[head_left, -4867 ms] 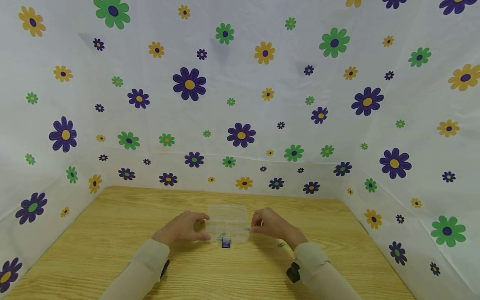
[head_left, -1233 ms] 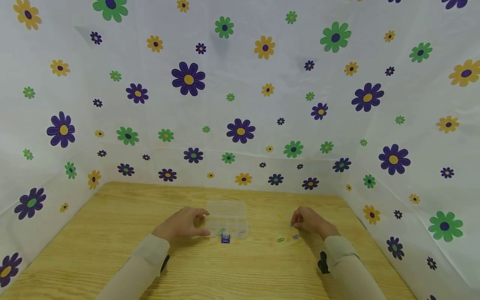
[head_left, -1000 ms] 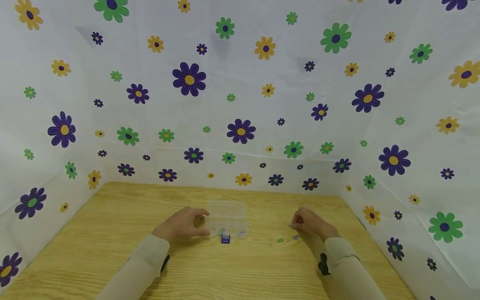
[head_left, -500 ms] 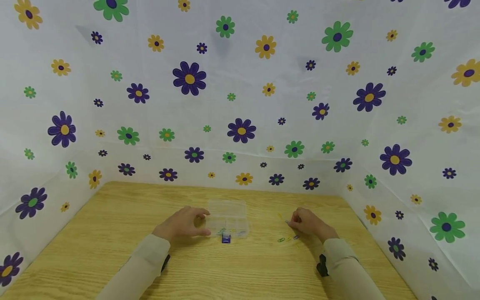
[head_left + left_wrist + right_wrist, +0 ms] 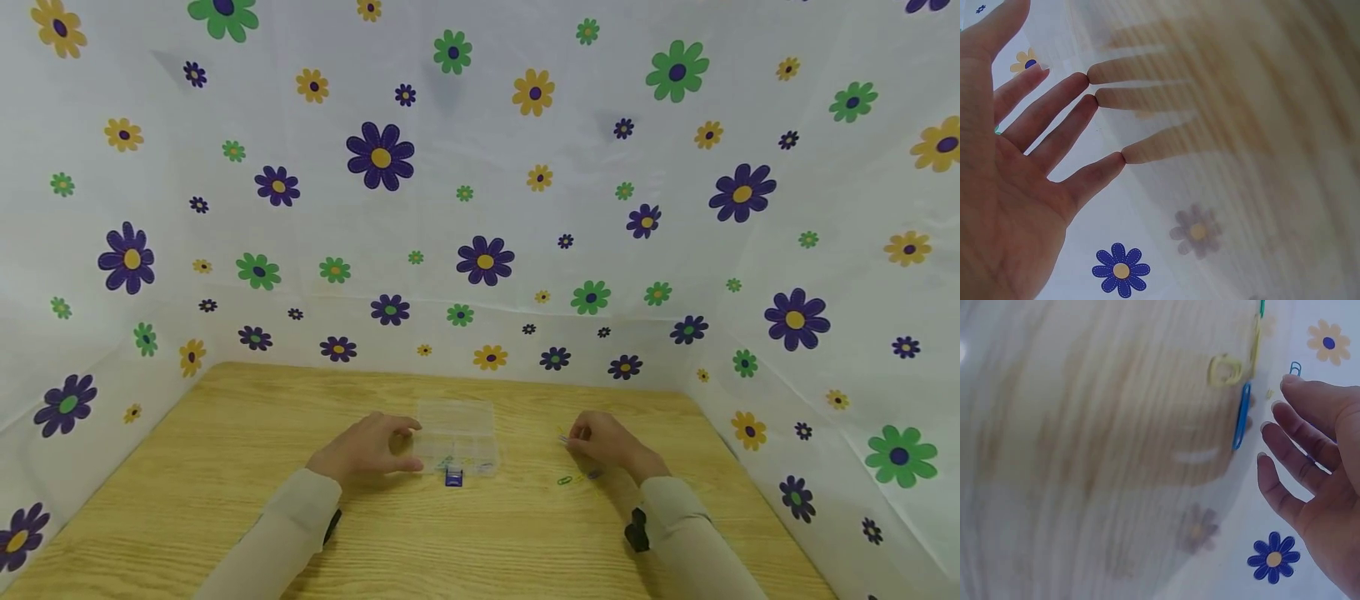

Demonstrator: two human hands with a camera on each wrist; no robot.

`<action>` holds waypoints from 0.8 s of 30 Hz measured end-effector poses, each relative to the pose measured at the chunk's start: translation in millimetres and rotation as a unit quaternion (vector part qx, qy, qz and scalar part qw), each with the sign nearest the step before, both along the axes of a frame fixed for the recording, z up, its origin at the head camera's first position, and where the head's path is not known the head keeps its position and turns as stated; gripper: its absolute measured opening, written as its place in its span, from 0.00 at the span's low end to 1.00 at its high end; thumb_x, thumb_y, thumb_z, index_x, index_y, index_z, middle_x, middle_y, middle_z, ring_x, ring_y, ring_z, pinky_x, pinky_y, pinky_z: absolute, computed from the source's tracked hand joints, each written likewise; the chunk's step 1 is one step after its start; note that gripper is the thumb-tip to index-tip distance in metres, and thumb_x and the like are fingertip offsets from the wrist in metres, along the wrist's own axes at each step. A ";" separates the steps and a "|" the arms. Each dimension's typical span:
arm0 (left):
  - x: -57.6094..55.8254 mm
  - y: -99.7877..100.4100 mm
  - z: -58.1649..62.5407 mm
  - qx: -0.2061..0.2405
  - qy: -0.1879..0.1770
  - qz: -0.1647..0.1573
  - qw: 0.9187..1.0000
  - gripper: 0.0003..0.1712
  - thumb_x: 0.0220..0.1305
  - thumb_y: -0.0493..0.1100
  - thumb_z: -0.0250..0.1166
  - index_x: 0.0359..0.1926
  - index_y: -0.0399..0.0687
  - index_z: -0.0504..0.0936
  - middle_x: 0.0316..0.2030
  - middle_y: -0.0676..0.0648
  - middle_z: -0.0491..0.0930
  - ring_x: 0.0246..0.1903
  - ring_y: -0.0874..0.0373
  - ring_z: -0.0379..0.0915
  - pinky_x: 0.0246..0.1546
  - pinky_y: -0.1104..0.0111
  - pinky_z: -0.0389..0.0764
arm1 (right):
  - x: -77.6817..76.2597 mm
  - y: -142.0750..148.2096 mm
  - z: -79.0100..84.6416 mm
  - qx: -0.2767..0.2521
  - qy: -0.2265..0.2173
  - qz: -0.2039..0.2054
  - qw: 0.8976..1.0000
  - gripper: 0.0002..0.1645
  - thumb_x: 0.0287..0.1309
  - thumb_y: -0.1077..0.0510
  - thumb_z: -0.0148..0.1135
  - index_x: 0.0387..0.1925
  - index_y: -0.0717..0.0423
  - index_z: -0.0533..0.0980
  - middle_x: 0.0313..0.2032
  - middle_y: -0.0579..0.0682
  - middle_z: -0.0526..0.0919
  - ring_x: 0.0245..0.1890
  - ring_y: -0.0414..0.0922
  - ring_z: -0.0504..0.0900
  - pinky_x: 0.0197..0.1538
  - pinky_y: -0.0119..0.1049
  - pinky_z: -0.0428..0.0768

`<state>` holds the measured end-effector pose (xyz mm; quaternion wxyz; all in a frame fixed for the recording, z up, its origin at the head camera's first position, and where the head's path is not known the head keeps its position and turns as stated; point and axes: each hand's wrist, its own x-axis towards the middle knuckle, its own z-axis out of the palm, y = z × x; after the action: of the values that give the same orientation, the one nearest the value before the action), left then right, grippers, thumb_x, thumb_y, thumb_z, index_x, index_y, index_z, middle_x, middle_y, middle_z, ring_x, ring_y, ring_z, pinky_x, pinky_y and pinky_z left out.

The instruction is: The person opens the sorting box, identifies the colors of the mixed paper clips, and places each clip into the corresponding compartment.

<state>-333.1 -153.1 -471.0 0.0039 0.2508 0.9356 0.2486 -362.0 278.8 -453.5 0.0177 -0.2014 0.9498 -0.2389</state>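
Observation:
In the head view a clear plastic compartment box (image 5: pixel 456 433) stands with its lid raised, a blue latch (image 5: pixel 453 477) at its front. Several coloured paper clips (image 5: pixel 467 462) lie in its front compartments. My left hand (image 5: pixel 367 446) is at the box's left side, thumb and index fingertip at its edge. The left wrist view shows its fingers spread and mostly straight, tips on the table. My right hand (image 5: pixel 609 442), right of the box, pinches a blue paper clip (image 5: pixel 1295 367) between thumb and index finger, just above the table.
On the table near the right hand lie a green paper clip (image 5: pixel 564 480), a yellow paper clip (image 5: pixel 1225 370) and another blue paper clip (image 5: pixel 1241 415). A flower-printed white sheet (image 5: pixel 480 217) encloses the wooden table (image 5: pixel 420 542) at the back and sides.
About five seconds ago my right hand was beside the box with a clip. It then went right, and over the last second it has moved left with the blue paper clip. Left hand unmoved.

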 end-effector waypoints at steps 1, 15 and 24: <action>0.0 0.0 0.0 0.001 0.001 -0.001 1.000 0.42 0.55 0.66 0.76 0.63 0.45 0.81 0.55 0.42 0.86 0.57 0.44 0.79 0.66 0.43 0.75 | 0.1 -1.6 0.7 0.000 -0.003 0.001 1.000 0.05 0.64 0.61 0.69 0.34 0.60 0.81 0.32 0.49 0.83 0.31 0.40 0.76 0.35 0.31 0.76; -0.6 0.5 2.0 0.002 0.001 -0.006 1.000 0.41 0.56 0.65 0.76 0.62 0.44 0.82 0.54 0.41 0.86 0.57 0.43 0.79 0.66 0.43 0.75 | -3.3 -20.1 8.8 0.010 0.017 0.072 0.997 0.04 0.64 0.61 0.69 0.34 0.58 0.82 0.33 0.49 0.84 0.34 0.37 0.77 0.38 0.30 0.78; -1.0 0.1 1.3 0.005 -0.001 -0.006 1.000 0.41 0.56 0.65 0.76 0.62 0.44 0.82 0.54 0.41 0.86 0.57 0.43 0.79 0.67 0.43 0.74 | -1.0 -38.5 14.8 0.037 0.048 0.134 0.989 0.07 0.62 0.62 0.71 0.28 0.56 0.83 0.31 0.46 0.84 0.32 0.35 0.78 0.40 0.30 0.81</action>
<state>-334.2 -153.1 -469.8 0.0051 0.2557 0.9329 0.2536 -362.9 240.3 -438.7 0.0113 -0.3374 0.9221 -0.1894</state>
